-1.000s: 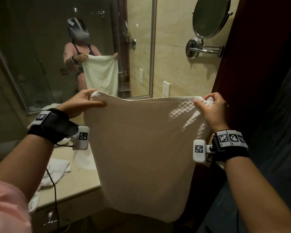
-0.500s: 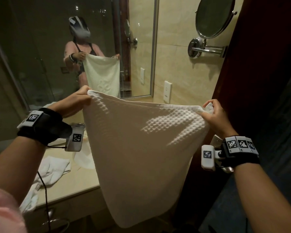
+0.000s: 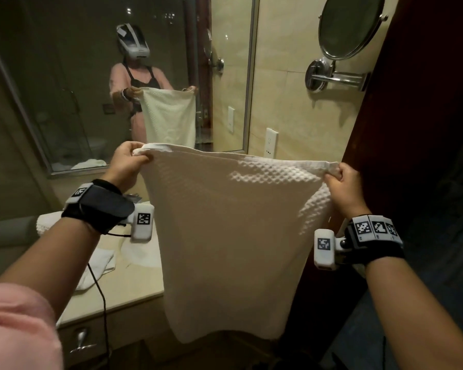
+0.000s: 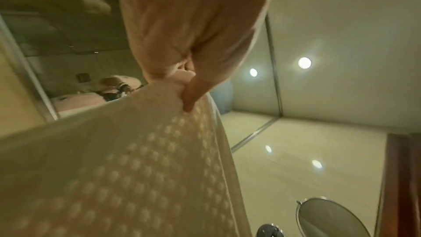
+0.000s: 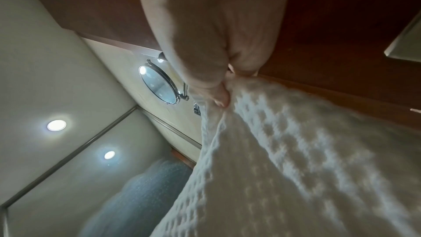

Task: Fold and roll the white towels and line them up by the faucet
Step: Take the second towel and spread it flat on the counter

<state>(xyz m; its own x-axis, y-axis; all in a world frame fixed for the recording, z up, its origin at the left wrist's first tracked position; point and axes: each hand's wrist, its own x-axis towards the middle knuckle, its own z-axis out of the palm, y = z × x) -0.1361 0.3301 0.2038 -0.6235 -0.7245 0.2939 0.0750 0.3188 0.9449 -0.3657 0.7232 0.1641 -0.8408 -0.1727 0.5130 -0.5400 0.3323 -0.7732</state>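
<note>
A person holds a white waffle-weave towel [image 3: 225, 236] spread in the air before a bathroom mirror [image 3: 118, 76], the left hand [image 3: 125, 162] and right hand [image 3: 341, 182] set well apart, each pinching a top corner. The towel hangs freely past the front edge of the vanity counter [image 3: 134, 287], where other white towels [image 3: 96, 265] lie crumpled. A round shaving mirror [image 3: 350, 25] juts from the tiled wall.

White waffle-weave towel [image 3: 225, 236] hanging spread, top corners pinched

White waffle-weave towel [image 3: 225, 236]; perhaps reddish-brown door [image 3: 412, 102]
</note>
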